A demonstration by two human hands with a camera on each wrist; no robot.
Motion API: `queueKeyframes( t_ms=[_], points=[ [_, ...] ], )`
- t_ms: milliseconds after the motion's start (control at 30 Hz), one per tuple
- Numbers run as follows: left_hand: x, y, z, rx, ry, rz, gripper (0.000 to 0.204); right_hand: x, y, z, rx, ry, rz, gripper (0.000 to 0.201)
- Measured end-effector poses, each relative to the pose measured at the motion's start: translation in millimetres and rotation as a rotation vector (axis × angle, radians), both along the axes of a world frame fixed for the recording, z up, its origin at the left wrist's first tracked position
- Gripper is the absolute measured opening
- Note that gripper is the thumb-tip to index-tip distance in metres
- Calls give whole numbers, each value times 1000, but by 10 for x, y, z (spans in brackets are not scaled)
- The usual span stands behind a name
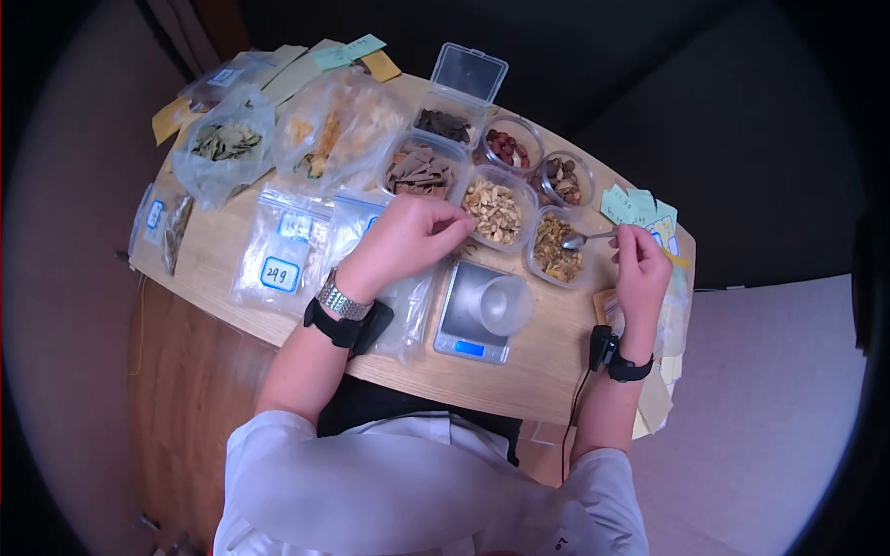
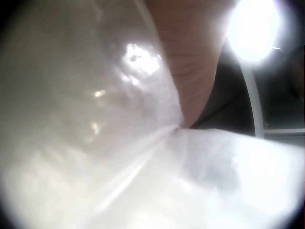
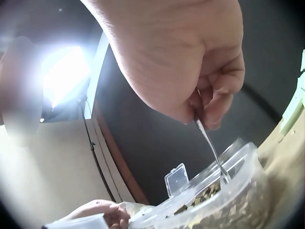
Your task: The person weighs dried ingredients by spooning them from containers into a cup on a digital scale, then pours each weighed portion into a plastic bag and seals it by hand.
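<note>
My right hand [image 1: 642,269] pinches the handle of a small metal spoon [image 1: 577,241]. The spoon's bowl sits at the rim of a clear plastic tub [image 1: 533,266] of yellow-brown dried pieces [image 1: 558,255]; the right wrist view shows the spoon [image 3: 209,143] slanting down to that rim. My left hand [image 1: 413,232] is held with bent fingers at the near left edge of a tub of pale beige chips [image 1: 493,211]. I cannot tell whether its fingertips hold anything. Plastic film [image 2: 95,157] fills most of the left wrist view.
In front stands a digital scale [image 1: 454,324] bearing a clear round bowl [image 1: 505,306]. Behind are tubs of brown bark strips [image 1: 422,171], dark slices [image 1: 443,125] and red dried fruit [image 1: 507,148]. Plastic bags [image 1: 269,250] lie left; paper notes [image 1: 640,208] lie right.
</note>
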State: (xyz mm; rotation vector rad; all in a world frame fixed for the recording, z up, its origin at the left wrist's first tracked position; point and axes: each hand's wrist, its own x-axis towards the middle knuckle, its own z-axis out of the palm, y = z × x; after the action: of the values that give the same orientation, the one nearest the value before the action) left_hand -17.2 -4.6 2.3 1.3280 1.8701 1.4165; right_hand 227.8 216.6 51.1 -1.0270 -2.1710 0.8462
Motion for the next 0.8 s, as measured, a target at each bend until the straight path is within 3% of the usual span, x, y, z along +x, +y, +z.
queueKeyframes(
  t_ms=[33,100,233,333,400,433,633,700,800],
  points=[
    [5,2,-5,-1,23,-8,22,-28,10,5,0,6,-7,22],
    [11,2,23,-16,56,-17,22,-140,10,-1,-47,272,37,20],
    [33,14,98,-105,44,-32,22,-525,-114,-77,-122,301,121,19],
    [45,25,87,-86,29,-43,23,-666,-57,-189,19,203,209,17],
    [45,24,95,-105,15,-36,22,-675,-17,-168,297,0,260,17],
    [44,26,89,-110,18,-41,22,-677,-1,-177,292,2,254,17],
    [47,40,16,-113,-9,-37,22,-706,50,-311,160,42,310,20],
    [44,44,56,-158,38,-63,22,-702,53,-367,-47,42,318,22],
    [65,49,45,-149,1,-44,22,-702,61,-416,-108,35,287,24]
  ],
)
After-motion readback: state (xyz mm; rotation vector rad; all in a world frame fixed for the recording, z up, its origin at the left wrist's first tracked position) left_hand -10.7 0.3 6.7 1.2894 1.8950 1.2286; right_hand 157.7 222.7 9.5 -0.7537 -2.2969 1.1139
